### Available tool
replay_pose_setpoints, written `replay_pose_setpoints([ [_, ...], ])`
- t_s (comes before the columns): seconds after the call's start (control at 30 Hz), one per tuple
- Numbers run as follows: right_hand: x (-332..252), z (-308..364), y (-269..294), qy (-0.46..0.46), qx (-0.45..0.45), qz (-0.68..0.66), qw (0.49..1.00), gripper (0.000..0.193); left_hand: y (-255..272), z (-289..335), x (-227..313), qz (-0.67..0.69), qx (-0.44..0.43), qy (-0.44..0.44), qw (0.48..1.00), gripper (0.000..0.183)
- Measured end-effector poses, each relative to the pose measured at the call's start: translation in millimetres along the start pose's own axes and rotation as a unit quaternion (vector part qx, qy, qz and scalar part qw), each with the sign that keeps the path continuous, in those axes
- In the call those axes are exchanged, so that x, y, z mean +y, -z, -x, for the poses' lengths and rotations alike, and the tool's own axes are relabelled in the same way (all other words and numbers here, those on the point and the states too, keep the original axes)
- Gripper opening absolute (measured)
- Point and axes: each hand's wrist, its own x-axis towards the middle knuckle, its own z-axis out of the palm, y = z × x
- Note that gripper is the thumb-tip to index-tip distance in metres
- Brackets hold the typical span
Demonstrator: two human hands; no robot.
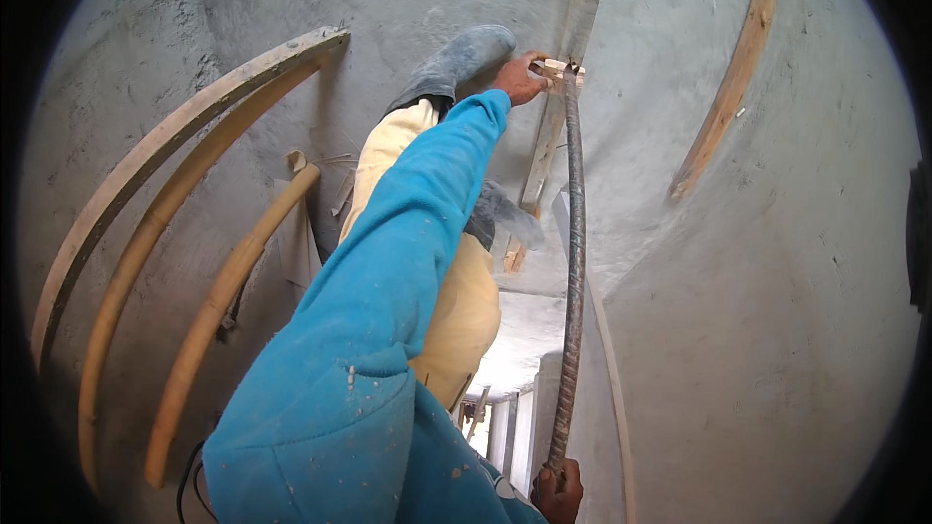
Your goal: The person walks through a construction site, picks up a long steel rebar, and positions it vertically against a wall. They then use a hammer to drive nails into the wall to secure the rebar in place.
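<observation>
My left hand, at the end of a blue sleeve, reaches far ahead and pinches a small pale piece of wood. That piece lies across a long grey plank on the concrete floor. My right hand is closed around the near end of a long ribbed steel bar. The bar's far tip meets the small wood piece beside my left fingers. Whether the tip is under the wood or only against it, I cannot tell.
Grey rubber boots and pale yellow trousers are beside my left arm. Bamboo poles and a plank lie on the left. Another wooden strip is at the right, near a smooth grey wall. A bright opening shows below.
</observation>
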Motion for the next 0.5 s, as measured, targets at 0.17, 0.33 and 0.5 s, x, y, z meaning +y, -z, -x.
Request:
replay_pose_setpoints([
  [0.17,-41,18,45,-0.037,-0.023,-0.048,0.998,0.024,3,3,1,0.019,0.010,-0.021,1.000,0.053],
  [0.33,-81,29,86,-0.074,-0.017,-0.058,0.995,0.029,-1,4,-1,0.031,0.024,-0.040,0.998,0.054],
  [0.5,-67,19,64,0.057,0.042,0.026,0.997,0.033,2,2,-6,0.036,0.004,-0.033,0.999,0.055],
])
